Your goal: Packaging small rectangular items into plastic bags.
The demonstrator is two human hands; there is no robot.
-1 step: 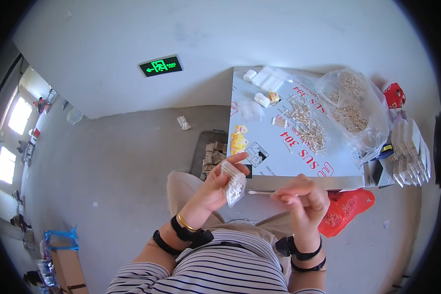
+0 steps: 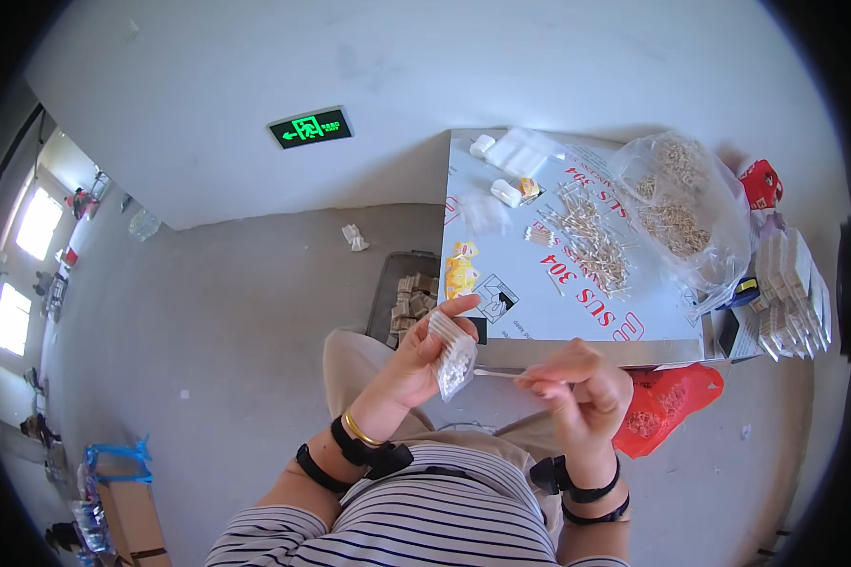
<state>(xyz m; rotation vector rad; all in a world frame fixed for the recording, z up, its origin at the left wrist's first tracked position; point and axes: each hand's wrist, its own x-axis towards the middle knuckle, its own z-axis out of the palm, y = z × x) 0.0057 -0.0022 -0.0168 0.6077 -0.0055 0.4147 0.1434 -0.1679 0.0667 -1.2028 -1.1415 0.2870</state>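
Here, the left fingers [image 2: 457,305] curl around a small clear packet [image 2: 457,361] of cotton swabs, slim pale sticks lined up side by side, round white heads bunched at the lower end. The right fingers [image 2: 581,363] pinch one single swab [image 2: 496,373], thin and almost level; its tip points left, just beside the packet, and whether they touch I cannot tell.

An open gap parts the two sets of fingers, with only that swab reaching across it. Just beyond them runs the straight near edge of a desk [image 2: 548,326], and below them are beige trousers [image 2: 355,364].

Farther off from the right fingers, the desk's smooth, bluish surface carries a tangled heap of loose swabs [image 2: 596,246] and, to its right, a crinkled see-through bag [image 2: 676,222] bulging with more. Shiny yellow packets [image 2: 460,271] lie just past the left fingers; left of those, a grey crate [image 2: 378,307] holds brown blocks [image 2: 414,300]. A crumpled red plastic bag [image 2: 676,402] sits right of the right fingers.
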